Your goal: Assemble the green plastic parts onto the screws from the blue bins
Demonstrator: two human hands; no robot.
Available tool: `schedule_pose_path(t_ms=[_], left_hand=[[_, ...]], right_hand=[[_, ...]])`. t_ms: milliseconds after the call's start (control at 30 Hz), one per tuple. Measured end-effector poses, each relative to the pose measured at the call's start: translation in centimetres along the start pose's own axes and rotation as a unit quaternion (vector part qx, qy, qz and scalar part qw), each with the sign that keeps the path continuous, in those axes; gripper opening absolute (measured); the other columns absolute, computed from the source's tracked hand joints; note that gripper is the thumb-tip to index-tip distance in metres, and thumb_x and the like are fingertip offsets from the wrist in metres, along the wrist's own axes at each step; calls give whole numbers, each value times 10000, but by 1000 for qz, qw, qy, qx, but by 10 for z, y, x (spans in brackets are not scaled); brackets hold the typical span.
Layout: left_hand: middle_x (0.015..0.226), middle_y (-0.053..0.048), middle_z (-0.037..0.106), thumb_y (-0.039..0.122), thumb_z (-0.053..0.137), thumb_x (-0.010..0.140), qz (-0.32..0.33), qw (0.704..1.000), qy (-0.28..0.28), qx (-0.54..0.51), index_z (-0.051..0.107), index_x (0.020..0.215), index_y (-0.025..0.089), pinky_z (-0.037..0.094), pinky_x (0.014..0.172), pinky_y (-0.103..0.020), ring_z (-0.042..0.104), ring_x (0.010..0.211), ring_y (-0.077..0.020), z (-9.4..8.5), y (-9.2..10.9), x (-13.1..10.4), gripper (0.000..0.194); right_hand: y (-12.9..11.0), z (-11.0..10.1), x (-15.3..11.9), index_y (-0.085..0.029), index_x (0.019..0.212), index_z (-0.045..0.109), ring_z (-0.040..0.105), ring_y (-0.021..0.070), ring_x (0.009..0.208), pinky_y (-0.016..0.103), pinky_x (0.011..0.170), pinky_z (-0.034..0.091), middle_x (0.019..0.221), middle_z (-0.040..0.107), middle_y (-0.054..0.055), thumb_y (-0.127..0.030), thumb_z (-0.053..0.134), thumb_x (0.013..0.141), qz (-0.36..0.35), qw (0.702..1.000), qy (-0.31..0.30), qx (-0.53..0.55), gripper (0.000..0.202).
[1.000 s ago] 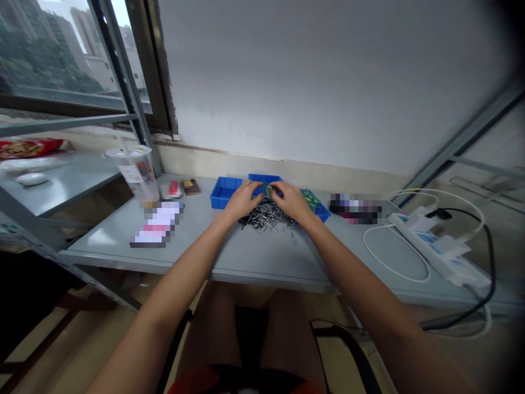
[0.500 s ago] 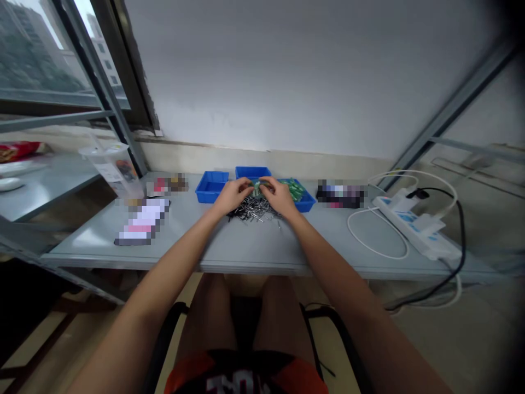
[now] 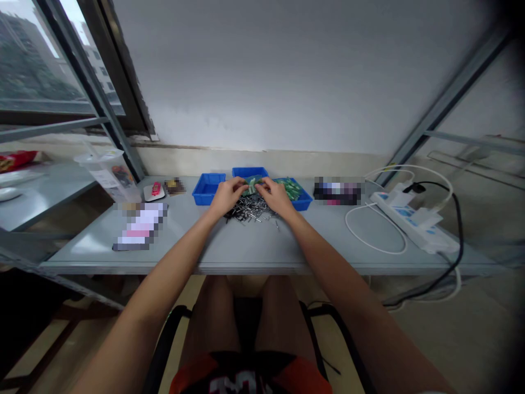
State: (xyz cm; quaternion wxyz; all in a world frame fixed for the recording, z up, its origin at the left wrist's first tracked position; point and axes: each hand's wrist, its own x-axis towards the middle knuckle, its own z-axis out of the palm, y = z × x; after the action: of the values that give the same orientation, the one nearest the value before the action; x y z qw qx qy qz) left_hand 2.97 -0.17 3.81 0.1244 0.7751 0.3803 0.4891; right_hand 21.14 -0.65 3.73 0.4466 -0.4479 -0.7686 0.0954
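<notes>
Between my two hands is a small green and clear packet (image 3: 251, 186), pinched at its left side by my left hand (image 3: 228, 196) and at its right side by my right hand (image 3: 275, 196). Below it on the grey table lies a pile of small silver and black metal pieces (image 3: 252, 209). Just right of my right hand, a blue tray (image 3: 303, 204) holds several green packets (image 3: 290, 189). Another blue tray (image 3: 208, 186) stands left of my left hand, and a third blue tray (image 3: 249, 172) is behind the packet, partly hidden.
On the left of the grey table (image 3: 254, 251) are a blurred phone-like object (image 3: 141, 227), a plastic cup (image 3: 109, 178) and a white dish with a pink item (image 3: 155, 191). A dark blurred object (image 3: 337, 192) and a power strip (image 3: 414, 221) with cables lie on the right.
The whole view has shifted slightly. Between my hands, the green packet now shows more of its surface. Both hands keep their pinch on it.
</notes>
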Motion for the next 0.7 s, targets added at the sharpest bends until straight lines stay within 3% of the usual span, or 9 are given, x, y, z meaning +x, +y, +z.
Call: schedule_pose_path(t_ms=[500,700], left_hand=[[686,7,623,278,576,815,9,999,-19,42,622,881,169,396,607,-233,529,606,-111,-3,2,-1,136],[677,0,621,288,592,790,-26,999,-12,-45,605,835,158,422,603,-235,552,614,-113,-1,-1,0,138]], right_hand=[[-3,-4,0,-190,861,564,548,136,608,259,614,406,663,603,0,-331,555,820,-15,1000,-15,-7,147],[-5,-3,0,-196,865,568,539,129,597,260,610,412,664,604,2,-325,560,817,-3,1000,-1,10,138]])
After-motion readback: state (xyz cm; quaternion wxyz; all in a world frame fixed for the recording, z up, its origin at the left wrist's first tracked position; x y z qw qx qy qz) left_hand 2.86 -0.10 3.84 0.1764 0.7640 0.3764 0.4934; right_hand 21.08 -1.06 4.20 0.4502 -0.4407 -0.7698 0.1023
